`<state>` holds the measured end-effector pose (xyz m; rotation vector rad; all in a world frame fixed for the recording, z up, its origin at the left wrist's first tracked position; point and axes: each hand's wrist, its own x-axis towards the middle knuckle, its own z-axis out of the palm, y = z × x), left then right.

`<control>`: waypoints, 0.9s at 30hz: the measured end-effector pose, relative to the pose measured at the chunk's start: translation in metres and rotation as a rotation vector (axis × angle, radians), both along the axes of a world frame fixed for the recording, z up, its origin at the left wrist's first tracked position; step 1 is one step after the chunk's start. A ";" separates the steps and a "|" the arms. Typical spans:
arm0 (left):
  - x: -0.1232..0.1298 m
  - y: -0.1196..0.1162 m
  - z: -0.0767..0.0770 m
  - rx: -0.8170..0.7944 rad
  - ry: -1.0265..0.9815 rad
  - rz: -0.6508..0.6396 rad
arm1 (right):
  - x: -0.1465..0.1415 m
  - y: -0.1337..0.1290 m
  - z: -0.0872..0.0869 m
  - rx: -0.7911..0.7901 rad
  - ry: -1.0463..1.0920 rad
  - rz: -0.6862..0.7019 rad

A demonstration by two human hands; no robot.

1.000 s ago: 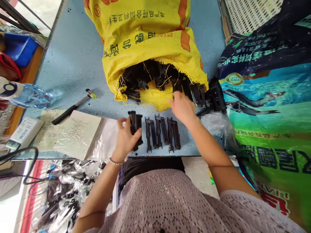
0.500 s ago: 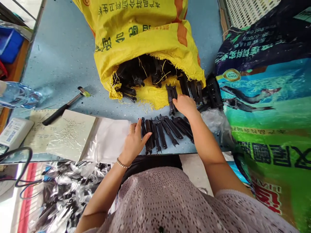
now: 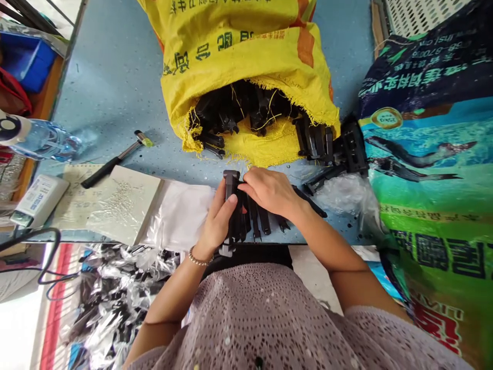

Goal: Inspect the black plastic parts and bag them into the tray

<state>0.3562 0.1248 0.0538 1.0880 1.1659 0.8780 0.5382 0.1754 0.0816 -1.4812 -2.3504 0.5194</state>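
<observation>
My left hand (image 3: 220, 222) is closed around a long black plastic part (image 3: 231, 180), thumb across its front, at the table's front edge. The part has a wider block at its top end and a grey-black tip below my fingers. Close against its right side is my right hand (image 3: 271, 192), fingers curled in a pinch; what they grip is hidden. Beneath and beside my right hand lies a row of slim black plastic parts (image 3: 264, 221), partly covered by it. Beyond, a yellow woven sack (image 3: 246, 61) lies with its frayed mouth towards me, full of similar black pieces.
To the left are clear plastic bags (image 3: 181, 210), a notepad (image 3: 127, 203), a hammer (image 3: 115, 162), a white box (image 3: 40, 200) and a water bottle (image 3: 46, 139). A large printed sack (image 3: 431, 195) stands at right, beside crumpled clear plastic (image 3: 342, 192). Bagged parts (image 3: 111, 308) lie below the table.
My right hand has moved from the sack's mouth left to my left hand. The left hand, earlier spread beside the row, now grips a black part. The view has shifted slightly.
</observation>
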 end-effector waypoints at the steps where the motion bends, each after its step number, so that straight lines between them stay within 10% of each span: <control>1: 0.000 -0.002 0.001 -0.021 -0.008 0.008 | -0.001 0.004 -0.005 0.005 -0.013 0.040; 11: 0.006 0.003 0.004 -0.081 -0.107 0.078 | -0.001 0.005 -0.024 -0.073 0.183 0.009; 16: 0.000 0.016 0.009 -0.055 -0.079 0.162 | -0.002 -0.011 -0.011 -0.426 0.350 0.043; 27: -0.028 0.008 -0.006 -0.090 0.036 0.146 | -0.030 -0.069 -0.041 -0.097 0.068 0.391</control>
